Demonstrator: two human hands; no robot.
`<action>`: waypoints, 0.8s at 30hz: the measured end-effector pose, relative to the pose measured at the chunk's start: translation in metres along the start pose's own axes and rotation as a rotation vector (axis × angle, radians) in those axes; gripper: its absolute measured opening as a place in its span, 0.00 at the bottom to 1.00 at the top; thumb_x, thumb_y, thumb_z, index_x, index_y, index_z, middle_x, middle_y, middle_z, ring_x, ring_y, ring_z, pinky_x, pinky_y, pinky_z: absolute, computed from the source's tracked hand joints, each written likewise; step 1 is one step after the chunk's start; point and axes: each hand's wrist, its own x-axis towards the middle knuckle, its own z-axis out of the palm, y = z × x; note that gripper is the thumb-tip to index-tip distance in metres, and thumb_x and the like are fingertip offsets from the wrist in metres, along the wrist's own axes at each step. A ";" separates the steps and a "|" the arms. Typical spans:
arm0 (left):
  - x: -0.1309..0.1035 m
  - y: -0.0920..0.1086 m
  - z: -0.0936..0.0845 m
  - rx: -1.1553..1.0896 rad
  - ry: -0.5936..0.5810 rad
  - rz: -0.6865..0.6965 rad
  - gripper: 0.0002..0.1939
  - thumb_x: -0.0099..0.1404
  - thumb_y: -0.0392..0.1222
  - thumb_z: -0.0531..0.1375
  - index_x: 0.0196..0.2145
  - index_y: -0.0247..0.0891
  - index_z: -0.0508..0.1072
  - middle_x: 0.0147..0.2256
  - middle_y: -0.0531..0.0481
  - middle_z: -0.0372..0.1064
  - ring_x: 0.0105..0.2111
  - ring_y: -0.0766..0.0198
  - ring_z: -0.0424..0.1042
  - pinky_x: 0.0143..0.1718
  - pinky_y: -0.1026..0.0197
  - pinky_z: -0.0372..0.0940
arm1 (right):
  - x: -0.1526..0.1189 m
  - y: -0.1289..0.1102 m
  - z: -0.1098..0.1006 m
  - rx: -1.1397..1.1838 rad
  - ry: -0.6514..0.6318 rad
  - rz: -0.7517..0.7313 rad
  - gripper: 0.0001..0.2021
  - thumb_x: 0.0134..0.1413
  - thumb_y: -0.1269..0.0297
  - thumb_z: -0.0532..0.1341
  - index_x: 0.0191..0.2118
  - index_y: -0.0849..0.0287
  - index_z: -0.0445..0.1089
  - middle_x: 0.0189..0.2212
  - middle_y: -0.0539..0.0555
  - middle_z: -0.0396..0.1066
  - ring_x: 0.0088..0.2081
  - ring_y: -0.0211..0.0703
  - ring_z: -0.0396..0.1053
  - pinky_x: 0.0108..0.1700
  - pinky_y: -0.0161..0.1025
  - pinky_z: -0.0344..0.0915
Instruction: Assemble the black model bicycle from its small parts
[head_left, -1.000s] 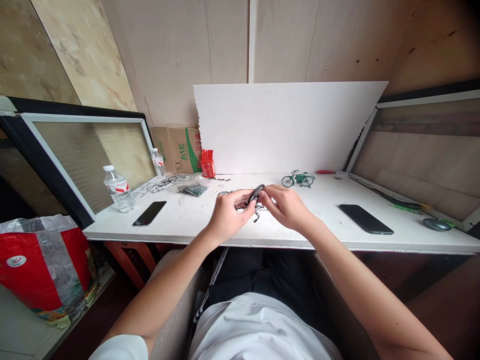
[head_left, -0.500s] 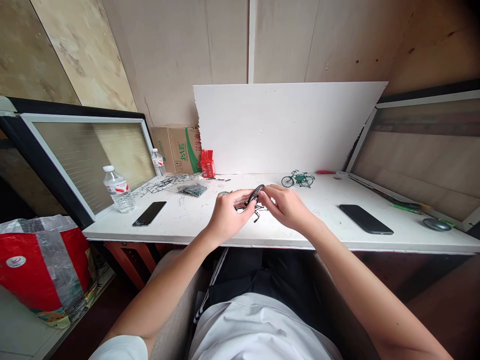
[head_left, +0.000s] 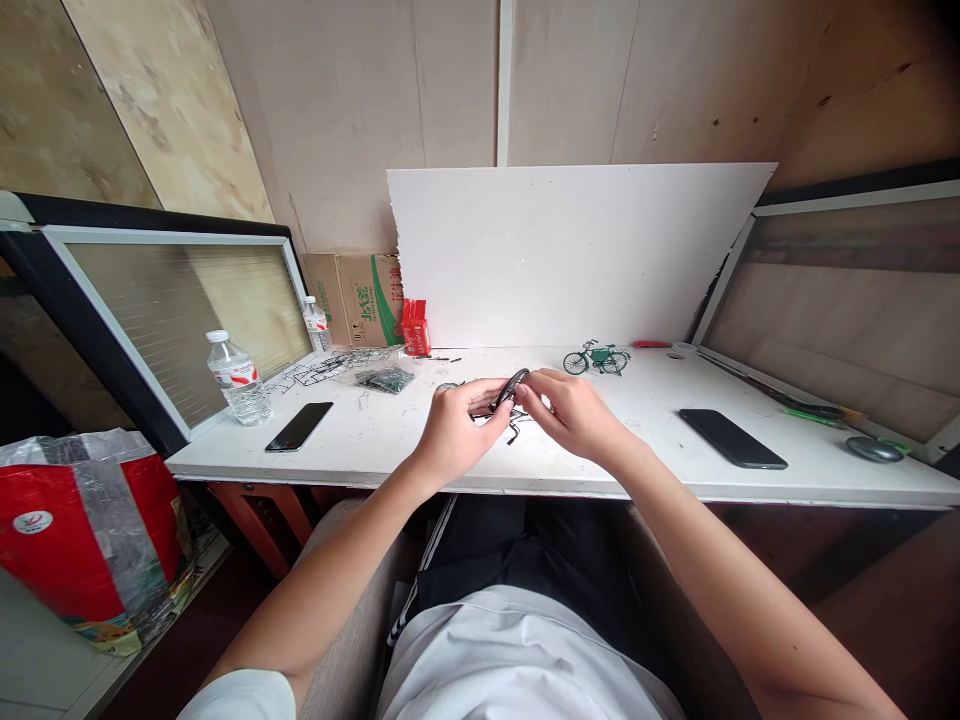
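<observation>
My left fingers (head_left: 494, 426) grasped the black wheel (head_left: 514, 387) at their two o'clock. My right fingers (head_left: 543, 381) touched it at their nine o'clock, their grip unclear.

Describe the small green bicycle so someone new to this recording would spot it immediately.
A big white board stands along the back of the white table. Before its lower edge, beyond the right hand, is a small model bicycle. It is upright and green, unlike the low red item to its right.
</observation>
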 end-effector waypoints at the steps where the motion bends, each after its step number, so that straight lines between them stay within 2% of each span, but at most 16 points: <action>1: 0.000 -0.001 0.000 0.001 0.002 0.003 0.14 0.68 0.39 0.65 0.51 0.37 0.81 0.47 0.45 0.82 0.45 0.55 0.83 0.50 0.58 0.79 | 0.000 0.000 0.000 0.004 0.000 0.004 0.19 0.77 0.55 0.48 0.32 0.56 0.63 0.27 0.51 0.66 0.28 0.40 0.62 0.32 0.39 0.54; 5: 0.001 -0.001 0.000 0.006 0.012 0.013 0.14 0.68 0.38 0.65 0.51 0.37 0.81 0.46 0.46 0.82 0.45 0.56 0.83 0.50 0.57 0.79 | 0.000 -0.002 -0.001 -0.001 -0.001 0.009 0.19 0.77 0.57 0.48 0.33 0.56 0.64 0.28 0.52 0.67 0.28 0.41 0.63 0.32 0.39 0.55; 9: 0.001 0.001 -0.002 -0.004 0.015 0.033 0.14 0.69 0.38 0.64 0.51 0.38 0.81 0.47 0.46 0.82 0.45 0.56 0.83 0.50 0.58 0.79 | -0.002 -0.001 0.000 0.037 0.033 -0.027 0.10 0.72 0.59 0.55 0.39 0.55 0.68 0.31 0.52 0.72 0.29 0.40 0.67 0.32 0.38 0.59; 11: 0.002 0.002 -0.003 -0.009 0.035 0.049 0.14 0.69 0.37 0.64 0.51 0.38 0.80 0.47 0.47 0.82 0.46 0.56 0.83 0.50 0.58 0.78 | -0.002 0.000 0.002 0.070 0.092 -0.051 0.06 0.69 0.59 0.59 0.44 0.54 0.68 0.34 0.52 0.74 0.32 0.41 0.70 0.33 0.37 0.62; 15: 0.002 0.002 -0.002 0.002 0.073 0.070 0.13 0.69 0.37 0.65 0.51 0.38 0.80 0.45 0.47 0.82 0.45 0.56 0.83 0.49 0.59 0.78 | -0.002 0.001 0.008 0.088 0.248 -0.102 0.08 0.66 0.62 0.63 0.48 0.53 0.68 0.35 0.52 0.75 0.35 0.44 0.73 0.33 0.38 0.66; 20: 0.002 0.001 -0.001 -0.001 0.070 0.095 0.12 0.70 0.36 0.64 0.50 0.38 0.80 0.45 0.46 0.82 0.44 0.57 0.83 0.49 0.60 0.78 | 0.000 0.000 0.007 0.047 0.297 -0.232 0.05 0.65 0.70 0.63 0.43 0.53 0.71 0.35 0.53 0.76 0.36 0.44 0.72 0.34 0.40 0.68; 24: 0.002 0.000 -0.001 0.010 0.077 0.088 0.13 0.69 0.37 0.64 0.50 0.37 0.80 0.46 0.45 0.82 0.45 0.56 0.83 0.50 0.58 0.78 | 0.002 0.000 0.006 0.008 0.323 -0.267 0.05 0.64 0.72 0.63 0.41 0.53 0.72 0.33 0.52 0.75 0.35 0.44 0.71 0.34 0.41 0.68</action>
